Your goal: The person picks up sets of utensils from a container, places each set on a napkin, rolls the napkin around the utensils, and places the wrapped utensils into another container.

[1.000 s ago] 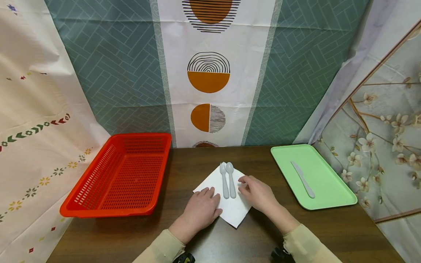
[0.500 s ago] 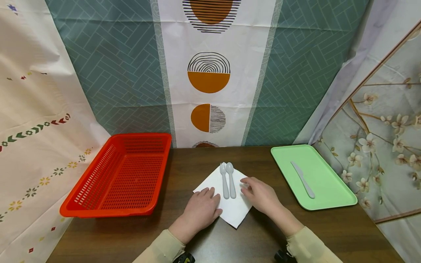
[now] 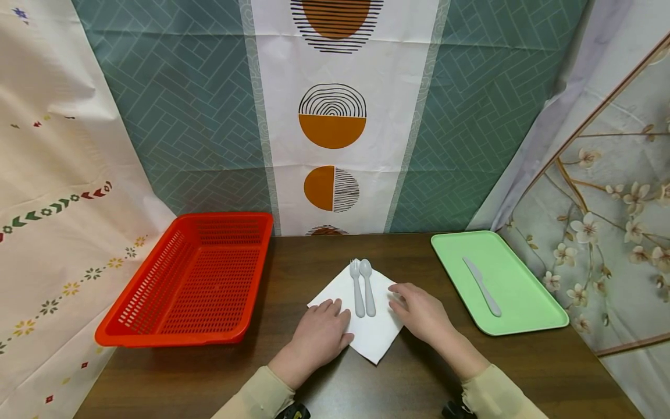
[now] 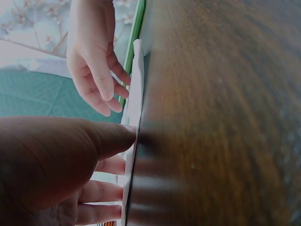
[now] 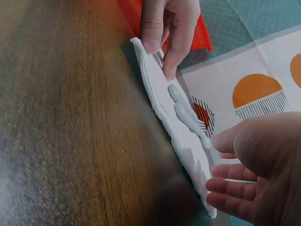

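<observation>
A folded white napkin (image 3: 374,340) lies cornerwise on the table, with a grey fork (image 3: 357,291) and a grey spoon (image 3: 369,290) side by side on top. My left hand (image 3: 320,331) rests on the napkin's left part, fingers spread flat; the left wrist view has its thumb (image 4: 115,137) at the napkin edge. Over the right corner is my right hand (image 3: 423,313), its fingers loosely bent and nothing between them. In the right wrist view those fingers (image 5: 230,190) are near the napkin's edge; whether they touch it I cannot tell.
On the left stands a red perforated basket (image 3: 250,302). A light green tray (image 3: 528,302) lies at the right, holding a grey knife (image 3: 483,286). Patterned cloth (image 3: 209,116) hangs behind the brown wooden table (image 3: 293,250).
My right hand has drawn slightly to the right, away from the spoon. The left hand, napkin, fork and spoon have stayed in place.
</observation>
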Available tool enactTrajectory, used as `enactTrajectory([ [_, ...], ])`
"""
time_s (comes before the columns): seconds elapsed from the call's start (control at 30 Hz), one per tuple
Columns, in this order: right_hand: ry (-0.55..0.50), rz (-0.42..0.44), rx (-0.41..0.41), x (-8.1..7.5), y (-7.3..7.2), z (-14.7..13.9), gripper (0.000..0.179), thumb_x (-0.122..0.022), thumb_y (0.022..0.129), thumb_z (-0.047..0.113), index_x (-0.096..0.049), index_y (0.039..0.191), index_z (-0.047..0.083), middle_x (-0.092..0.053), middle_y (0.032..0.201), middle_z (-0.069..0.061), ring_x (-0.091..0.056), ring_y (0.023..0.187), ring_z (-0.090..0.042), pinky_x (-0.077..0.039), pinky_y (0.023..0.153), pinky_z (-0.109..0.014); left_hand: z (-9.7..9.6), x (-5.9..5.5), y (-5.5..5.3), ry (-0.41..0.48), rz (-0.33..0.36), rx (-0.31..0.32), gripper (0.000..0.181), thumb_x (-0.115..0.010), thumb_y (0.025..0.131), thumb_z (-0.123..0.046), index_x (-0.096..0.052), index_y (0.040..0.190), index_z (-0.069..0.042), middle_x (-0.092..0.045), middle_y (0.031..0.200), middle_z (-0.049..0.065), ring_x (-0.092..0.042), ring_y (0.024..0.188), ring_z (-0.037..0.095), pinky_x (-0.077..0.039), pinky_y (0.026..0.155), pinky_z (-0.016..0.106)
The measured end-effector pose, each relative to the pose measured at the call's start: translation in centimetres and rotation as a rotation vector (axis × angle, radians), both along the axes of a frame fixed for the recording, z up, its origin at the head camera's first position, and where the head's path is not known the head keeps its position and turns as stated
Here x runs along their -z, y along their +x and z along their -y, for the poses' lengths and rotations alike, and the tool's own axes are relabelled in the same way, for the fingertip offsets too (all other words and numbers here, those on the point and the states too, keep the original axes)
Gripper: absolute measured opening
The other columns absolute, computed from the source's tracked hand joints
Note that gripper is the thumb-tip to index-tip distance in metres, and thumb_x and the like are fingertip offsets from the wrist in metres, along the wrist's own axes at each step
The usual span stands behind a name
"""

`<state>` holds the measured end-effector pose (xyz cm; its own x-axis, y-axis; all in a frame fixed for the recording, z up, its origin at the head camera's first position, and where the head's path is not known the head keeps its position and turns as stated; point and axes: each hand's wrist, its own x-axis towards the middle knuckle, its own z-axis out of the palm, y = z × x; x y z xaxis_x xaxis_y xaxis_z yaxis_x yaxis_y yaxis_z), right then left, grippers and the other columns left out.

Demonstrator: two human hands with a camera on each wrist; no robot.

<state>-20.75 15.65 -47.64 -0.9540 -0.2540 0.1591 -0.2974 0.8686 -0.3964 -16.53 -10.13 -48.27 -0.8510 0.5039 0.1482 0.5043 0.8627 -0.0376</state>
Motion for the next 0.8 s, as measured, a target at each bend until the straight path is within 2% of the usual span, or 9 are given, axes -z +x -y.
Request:
enactTrajectory([
  [0.3,0.028,-0.046,-0.002,0.0,0.2,-0.6,0.033,-0.080,0.102,0.017,-0.075,0.134,0.008,-0.073,0.135,-0.014,-0.071,0.121,-0.035,-0.061,0.094,-0.056,0.0,0.0,0.0,0.001,-0.002,0.003,0.041,-0.081,0.100,-0.043,-0.078,0.128,-0.012,-0.071,0.140,0.016,-0.067,0.129,0.034,-0.057,0.104,0.052],
  [0.8,0.104,-0.135,0.009,-0.1,0.2,-1.6,0.036,-0.081,0.101,0.017,-0.074,0.135,0.006,-0.073,0.133,-0.016,-0.070,0.121,-0.038,-0.060,0.094,-0.057,0.1,-0.1,0.1,0.006,-0.020,0.010,0.040,-0.081,0.099,-0.043,-0.078,0.125,-0.012,-0.072,0.138,0.016,-0.068,0.127,0.034,-0.057,0.102,0.052],
])
